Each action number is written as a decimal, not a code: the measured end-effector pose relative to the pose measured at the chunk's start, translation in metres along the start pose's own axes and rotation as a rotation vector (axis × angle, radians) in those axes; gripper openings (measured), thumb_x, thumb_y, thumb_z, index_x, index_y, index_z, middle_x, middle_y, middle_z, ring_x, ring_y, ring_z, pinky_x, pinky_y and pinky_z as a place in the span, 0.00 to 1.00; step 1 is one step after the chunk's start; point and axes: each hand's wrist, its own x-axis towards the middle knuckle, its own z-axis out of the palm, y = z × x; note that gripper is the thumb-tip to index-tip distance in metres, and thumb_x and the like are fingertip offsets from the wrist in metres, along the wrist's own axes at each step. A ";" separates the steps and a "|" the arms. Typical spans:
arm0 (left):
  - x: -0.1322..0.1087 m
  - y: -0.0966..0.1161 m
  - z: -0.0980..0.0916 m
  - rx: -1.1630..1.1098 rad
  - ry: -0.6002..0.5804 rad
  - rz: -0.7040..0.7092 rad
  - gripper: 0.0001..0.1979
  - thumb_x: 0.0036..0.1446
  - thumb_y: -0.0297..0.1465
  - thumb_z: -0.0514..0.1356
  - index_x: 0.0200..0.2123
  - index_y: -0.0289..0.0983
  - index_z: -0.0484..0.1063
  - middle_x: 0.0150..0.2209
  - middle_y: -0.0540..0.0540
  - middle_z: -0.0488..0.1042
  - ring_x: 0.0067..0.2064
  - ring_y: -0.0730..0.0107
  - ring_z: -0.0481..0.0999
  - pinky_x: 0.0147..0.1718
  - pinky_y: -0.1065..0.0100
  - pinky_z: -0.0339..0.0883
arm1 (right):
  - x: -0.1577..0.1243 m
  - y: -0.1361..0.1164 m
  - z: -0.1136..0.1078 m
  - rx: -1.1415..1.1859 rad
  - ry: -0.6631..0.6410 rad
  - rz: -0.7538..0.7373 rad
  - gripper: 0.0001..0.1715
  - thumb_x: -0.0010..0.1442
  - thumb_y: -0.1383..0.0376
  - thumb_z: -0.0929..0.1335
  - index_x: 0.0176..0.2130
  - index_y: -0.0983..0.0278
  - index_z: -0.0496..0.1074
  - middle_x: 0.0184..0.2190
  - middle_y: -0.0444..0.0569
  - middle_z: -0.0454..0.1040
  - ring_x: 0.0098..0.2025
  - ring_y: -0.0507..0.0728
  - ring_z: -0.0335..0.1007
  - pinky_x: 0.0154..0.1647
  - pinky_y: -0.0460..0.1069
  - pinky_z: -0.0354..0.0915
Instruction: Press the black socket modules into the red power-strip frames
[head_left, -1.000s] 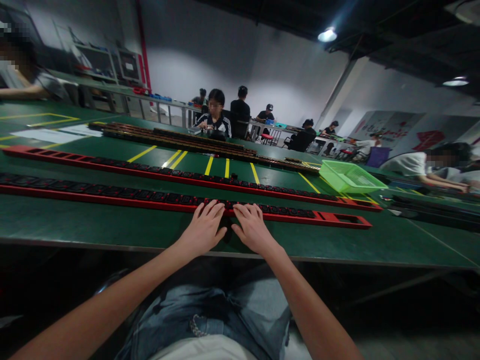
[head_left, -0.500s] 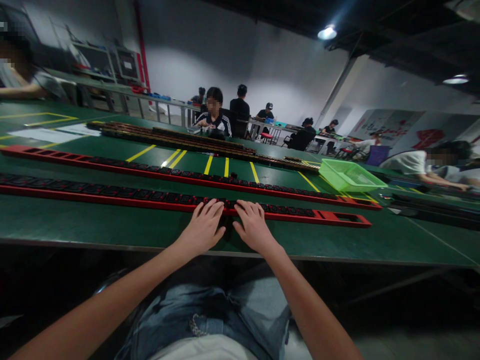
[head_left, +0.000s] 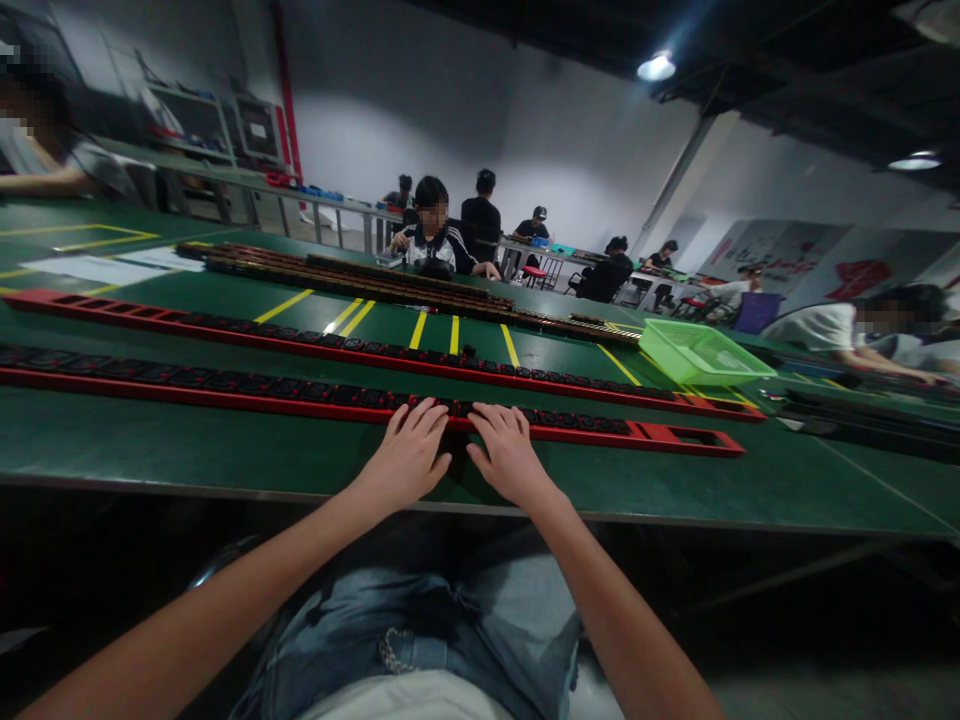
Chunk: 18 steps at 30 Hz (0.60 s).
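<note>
A long red strip (head_left: 694,437) set with a row of black socket-like pieces (head_left: 247,383) lies across the near side of the green table. On its near middle part rest the fingertips of my left hand (head_left: 405,450), fingers stretched out and slightly apart. Just to the right, my right hand (head_left: 506,450) touches the same strip with its fingers extended too. Both thumbs point inward, with a small gap between the hands. What lies directly under the fingertips is hidden. Behind runs a second red strip (head_left: 161,312), also filled with black pieces along most of its length.
Farther back lies a stack of long dark metal-looking strips (head_left: 352,280). A light green plastic basket (head_left: 701,355) stands at its right end. White papers (head_left: 90,270) lie at the left. A person (head_left: 435,235) sits across the table; others sit left, right and behind.
My hands stay in the same place on the near strip. The person across the table has shifted, with one arm now reaching out to the right side of the view.
</note>
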 end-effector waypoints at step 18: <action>0.000 0.000 0.000 -0.006 0.003 -0.001 0.25 0.65 0.35 0.54 0.63 0.32 0.64 0.66 0.38 0.65 0.70 0.52 0.55 0.68 0.46 0.49 | 0.001 -0.002 -0.002 -0.032 -0.035 -0.054 0.24 0.67 0.62 0.66 0.61 0.64 0.67 0.63 0.55 0.67 0.64 0.65 0.58 0.70 0.66 0.45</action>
